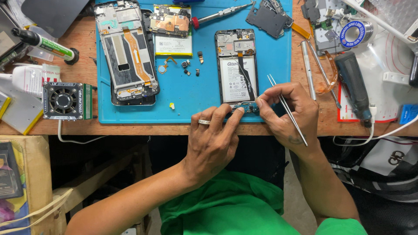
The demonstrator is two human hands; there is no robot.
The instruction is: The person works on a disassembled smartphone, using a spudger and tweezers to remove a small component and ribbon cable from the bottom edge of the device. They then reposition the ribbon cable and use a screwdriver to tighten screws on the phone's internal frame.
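Observation:
An opened phone [237,65] with its back off lies on the blue work mat [204,93], battery and a black flex cable showing. My left hand [213,141], a ring on one finger, presses a fingertip on the small board at the phone's lower end [248,107]. My right hand [289,111] pinches the same spot with thumb and forefinger while silver tweezers [285,104] rest slanted across its fingers, tips pointing up. The board is partly hidden by my fingers.
A second stripped phone frame [128,52], a loose circuit board [170,21], a screwdriver [220,14] and tiny parts lie on the mat. A small cooling fan [64,101] and glue tube [45,43] sit left. A dark electric screwdriver [353,85], solder reel [356,32] and metal tools lie right.

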